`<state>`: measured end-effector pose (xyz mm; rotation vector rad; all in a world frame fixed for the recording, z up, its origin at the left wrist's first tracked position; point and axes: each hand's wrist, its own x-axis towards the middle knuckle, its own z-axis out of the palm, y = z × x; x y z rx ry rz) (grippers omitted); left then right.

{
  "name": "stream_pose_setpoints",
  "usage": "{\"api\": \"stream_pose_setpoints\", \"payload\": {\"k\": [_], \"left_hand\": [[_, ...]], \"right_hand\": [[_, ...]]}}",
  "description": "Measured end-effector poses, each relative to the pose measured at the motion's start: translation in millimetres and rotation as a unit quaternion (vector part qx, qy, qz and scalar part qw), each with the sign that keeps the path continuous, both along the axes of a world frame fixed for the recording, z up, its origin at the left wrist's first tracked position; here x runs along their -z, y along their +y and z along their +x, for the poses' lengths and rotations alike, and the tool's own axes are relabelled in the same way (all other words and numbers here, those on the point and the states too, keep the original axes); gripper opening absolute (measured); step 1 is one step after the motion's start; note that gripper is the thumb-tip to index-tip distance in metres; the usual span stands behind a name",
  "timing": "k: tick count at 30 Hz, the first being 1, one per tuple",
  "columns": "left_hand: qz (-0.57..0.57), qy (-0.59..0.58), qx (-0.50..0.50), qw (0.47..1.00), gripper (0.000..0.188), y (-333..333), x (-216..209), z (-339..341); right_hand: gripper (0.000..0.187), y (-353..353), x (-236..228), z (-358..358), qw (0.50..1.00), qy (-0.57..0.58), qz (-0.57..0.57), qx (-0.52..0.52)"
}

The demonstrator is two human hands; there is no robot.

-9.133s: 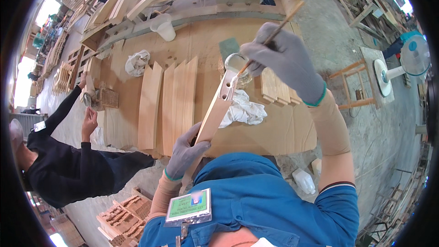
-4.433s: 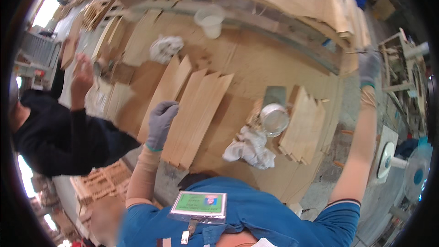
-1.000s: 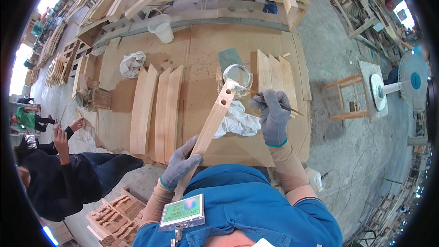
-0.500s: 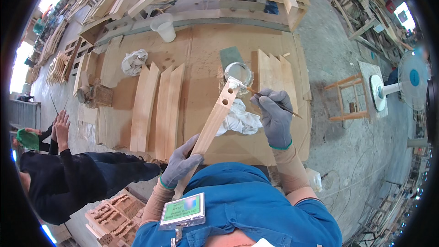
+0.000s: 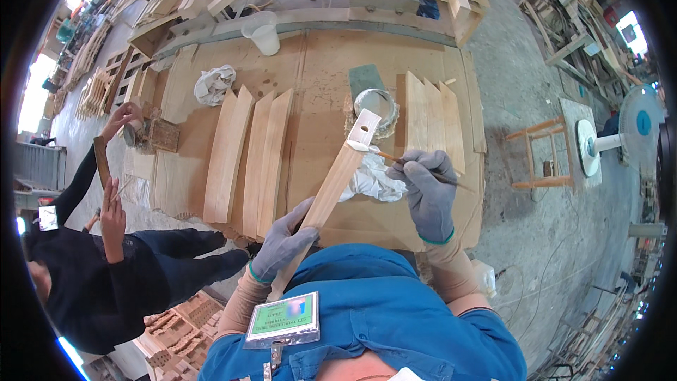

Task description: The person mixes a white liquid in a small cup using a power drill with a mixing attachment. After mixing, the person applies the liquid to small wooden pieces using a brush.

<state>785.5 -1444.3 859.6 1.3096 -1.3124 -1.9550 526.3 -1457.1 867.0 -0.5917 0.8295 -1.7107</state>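
Observation:
My gloved left hand (image 5: 284, 241) is closed around the lower part of a pale wooden bar (image 5: 330, 190), which slants up and away from me. One round hole shows near the bar's far end. In my gloved right hand (image 5: 430, 194) is a thin brush (image 5: 391, 157), pinched by its handle. Its white, glue-like tip rests on the bar just below the visible hole, where a second hole is hidden. Beyond the bar's end stands a round tub (image 5: 376, 104) of whitish paste. A crumpled white cloth (image 5: 374, 180) lies under and beside the bar.
Curved wooden pieces lie left (image 5: 268, 162) and right (image 5: 434, 120) on the cardboard (image 5: 310, 63). A white cup (image 5: 262, 33) and a balled cloth (image 5: 214, 85) sit farther back. At left, a co-worker (image 5: 92, 275) reaches towards a wooden block (image 5: 164, 135). A fan (image 5: 635, 123) stands right.
The brush has shifted from the bar's end face down over the lower hole. At left, the co-worker's hands have parted, one reaching forward with a brown strip between them.

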Motion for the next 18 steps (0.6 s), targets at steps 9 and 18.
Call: {"api": "stream_pose_setpoints", "payload": {"k": [9, 18], "left_hand": [[-0.039, -0.025, 0.010, 0.999, 0.055, 3.7, -1.9, -1.8], [-0.007, -0.016, 0.015, 1.000, 0.064, 7.3, 2.1, 6.7]], "right_hand": [[0.015, -54.9, -99.4, -30.2, 0.946, 0.303, -0.010, -0.112], [0.015, -65.6, -106.2, -18.5, 0.845, 0.504, -0.030, -0.177]]}}
